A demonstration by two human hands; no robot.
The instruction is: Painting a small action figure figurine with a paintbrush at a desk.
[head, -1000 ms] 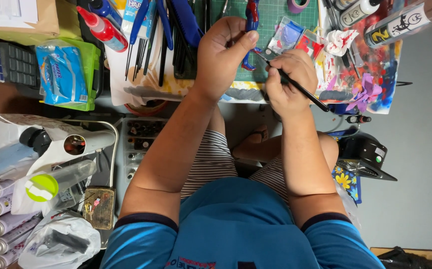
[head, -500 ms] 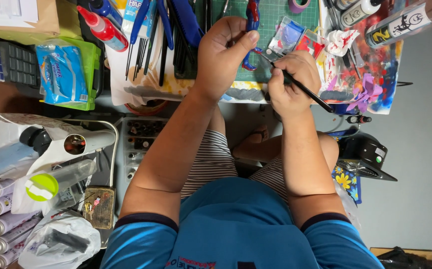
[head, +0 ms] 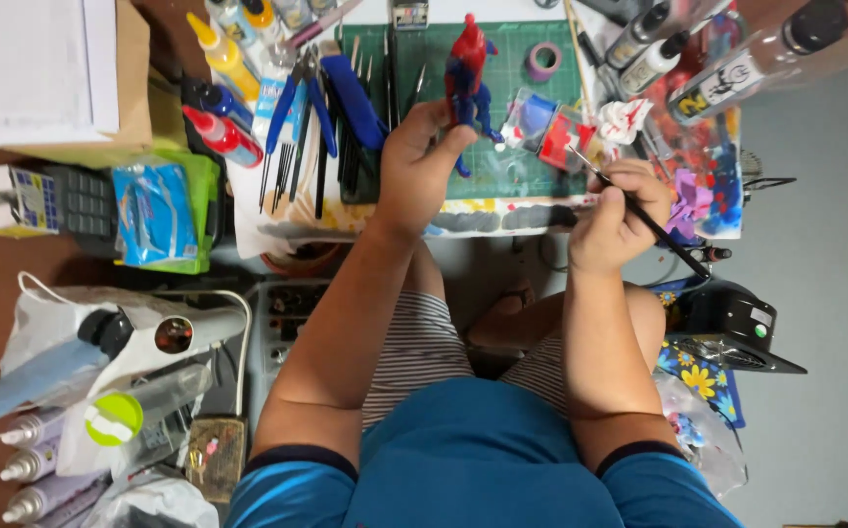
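Note:
My left hand point(head: 422, 161) grips a small red and blue figure point(head: 468, 66) by its lower part, holding it upright over the green cutting mat point(head: 512, 59). A thin black paintbrush point(head: 639, 210) is held in my right hand point(head: 615, 215), its tip pointing up-left toward a small paint palette with red and blue paint point(head: 551, 127). The brush tip is close to the palette and apart from the figure. The two hands are separated, with the right one lower and further right.
Blue-handled pliers and several thin tools point(head: 321, 108) lie left of the mat. Paint bottles point(head: 223, 59) stand at the back left, spray cans point(head: 727, 68) at the back right. A roll of purple tape point(head: 543, 61) sits on the mat. Bags and tubes point(head: 43, 460) crowd the lower left.
My hands have drawn apart. The left hand lifted the figure up over the mat, and the right hand moved the brush right and down toward the palette.

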